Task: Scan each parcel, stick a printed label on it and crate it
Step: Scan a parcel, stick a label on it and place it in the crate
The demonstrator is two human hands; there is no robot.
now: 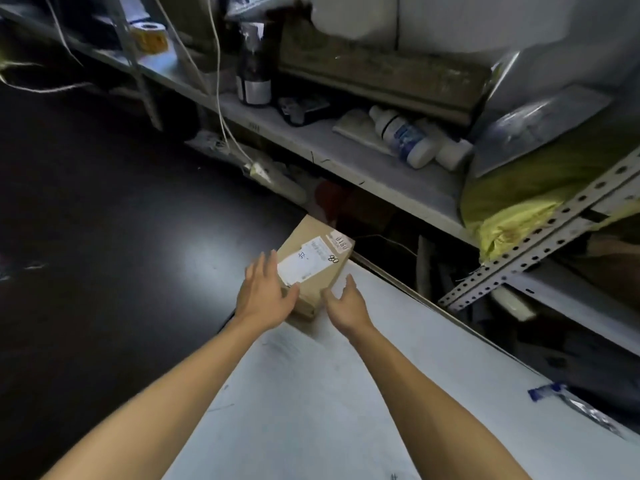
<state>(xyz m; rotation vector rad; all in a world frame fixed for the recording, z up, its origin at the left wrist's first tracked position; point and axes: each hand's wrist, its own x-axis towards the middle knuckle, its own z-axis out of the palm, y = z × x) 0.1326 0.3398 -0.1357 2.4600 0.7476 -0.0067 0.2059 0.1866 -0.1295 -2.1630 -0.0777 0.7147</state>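
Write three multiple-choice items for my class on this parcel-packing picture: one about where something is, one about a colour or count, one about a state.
1. Where does the cardboard parcel lie?
A. at the far end of the white table
B. on the metal shelf
C. in a crate

2. How many white plastic bottles lie on the shelf?
A. none
B. two
C. five

3. How is the left hand placed?
A. clenched in a fist away from the parcel
B. fingers straight, resting against the parcel's left side
C. holding a scanner

Answers:
1 A, the parcel sits on the table's far end, partly overhanging it.
2 B, two bottles lie side by side on the shelf.
3 B, the left hand lies flat at the white label, while the right hand is open at the parcel's near right edge.
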